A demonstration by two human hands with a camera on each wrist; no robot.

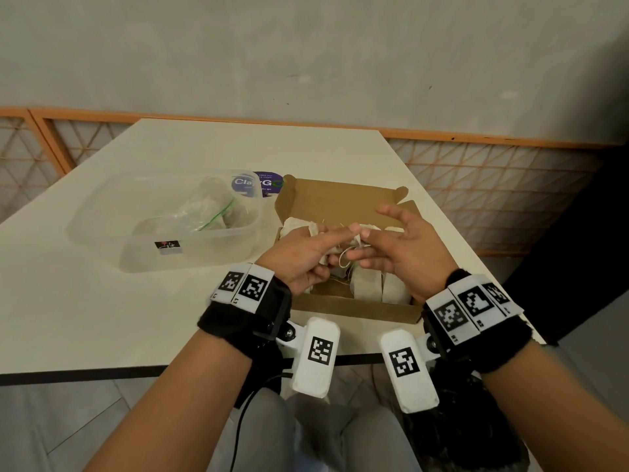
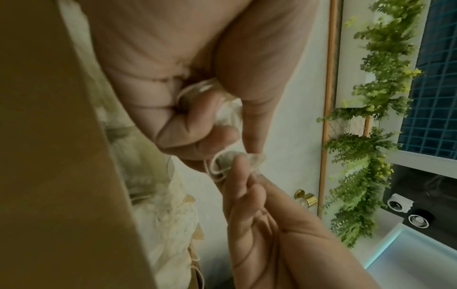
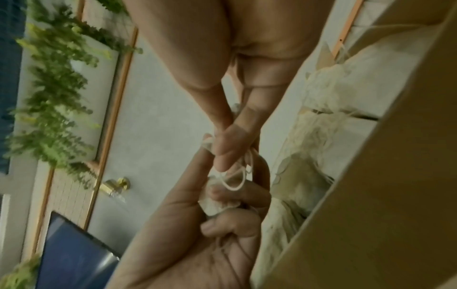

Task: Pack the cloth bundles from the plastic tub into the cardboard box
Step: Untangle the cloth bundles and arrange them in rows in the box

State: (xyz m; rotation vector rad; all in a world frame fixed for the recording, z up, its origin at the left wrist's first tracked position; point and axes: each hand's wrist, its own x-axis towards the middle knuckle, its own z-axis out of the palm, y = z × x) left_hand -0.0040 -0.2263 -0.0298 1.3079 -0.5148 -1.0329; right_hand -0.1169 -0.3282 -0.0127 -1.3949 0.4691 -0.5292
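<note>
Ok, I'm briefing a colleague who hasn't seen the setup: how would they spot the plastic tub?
On the white table, look left of the open cardboard box. The plastic tub sits there, rectangular with rounded corners. Unlike the brown box, it is see-through, with a clear bag inside.

The head camera looks forward and down from above the forearms at the table [image 1: 102, 301] and the cardboard box [image 1: 340, 199] near its front edge, while each wrist camera looks up from close under its hand, both sharing the box wall and the meeting fingertips.
</note>
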